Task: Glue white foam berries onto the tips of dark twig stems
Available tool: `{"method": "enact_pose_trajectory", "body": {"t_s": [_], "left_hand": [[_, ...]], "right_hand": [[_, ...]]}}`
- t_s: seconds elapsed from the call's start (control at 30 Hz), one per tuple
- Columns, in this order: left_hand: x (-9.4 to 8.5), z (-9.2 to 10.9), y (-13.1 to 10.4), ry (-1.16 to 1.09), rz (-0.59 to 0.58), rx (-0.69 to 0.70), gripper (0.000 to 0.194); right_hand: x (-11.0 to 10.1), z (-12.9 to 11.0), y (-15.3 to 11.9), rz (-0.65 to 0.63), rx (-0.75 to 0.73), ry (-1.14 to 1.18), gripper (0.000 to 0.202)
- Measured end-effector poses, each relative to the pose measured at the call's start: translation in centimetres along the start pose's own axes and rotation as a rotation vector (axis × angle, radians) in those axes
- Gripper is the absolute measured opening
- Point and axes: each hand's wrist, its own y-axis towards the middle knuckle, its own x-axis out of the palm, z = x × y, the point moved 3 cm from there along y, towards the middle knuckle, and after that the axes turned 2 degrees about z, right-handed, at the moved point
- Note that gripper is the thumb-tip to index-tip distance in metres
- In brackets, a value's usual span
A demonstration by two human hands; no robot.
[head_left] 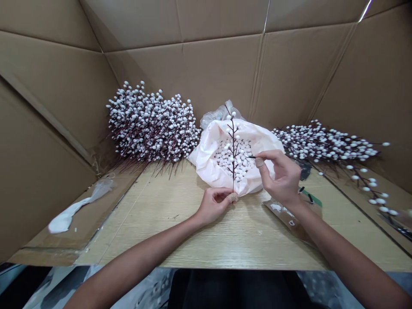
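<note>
Pinched in my left hand [216,205] is the lower end of a brown artificial berry stem [233,148], which stands upright with white berries on some twigs and others bare. Behind it lies an open pale pink plastic bag [206,159] full of loose white berries [246,150]. My right hand [278,175] is over the bag's right side, thumb and forefinger closed on a thin dark tool [251,157] that points at the stem. Its far tip is too small to make out clearly. Coverings show on both thumbs.
Finished-looking bunches of white berry stems lie at the left [152,124] and right [328,141]. A cardboard piece [291,221] with white smears lies below my right hand. A crumpled white plastic strip [69,214] is at left. Cardboard walls [222,73] enclose the table [180,240].
</note>
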Motion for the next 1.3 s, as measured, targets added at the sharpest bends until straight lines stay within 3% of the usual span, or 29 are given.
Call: {"method": "enact_pose_trajectory", "body": {"t_s": [0.5,0.93,1.17,1.3], "left_hand": [[0.0,-0.4,-0.6,-0.046,-0.002,0.005,0.022],[-0.1,0.0,-0.8,0.046,-0.017,0.078,0.021],[-0.1,-0.1,-0.7,0.050,-0.007,0.075,0.021],[-0.1,-0.1,-0.6,0.073,-0.009,0.061,0.022]], "right_hand": [[-0.1,-0.9,-0.2,0.066,0.119,0.192,0.019],[-0.2,0.5,-0.1,0.080,0.296,0.285,0.012],[-0.1,-0.1,0.1,0.076,0.214,0.262,0.013],[0.3,-0.6,-0.1,-0.039,0.104,0.247,0.022]]}}
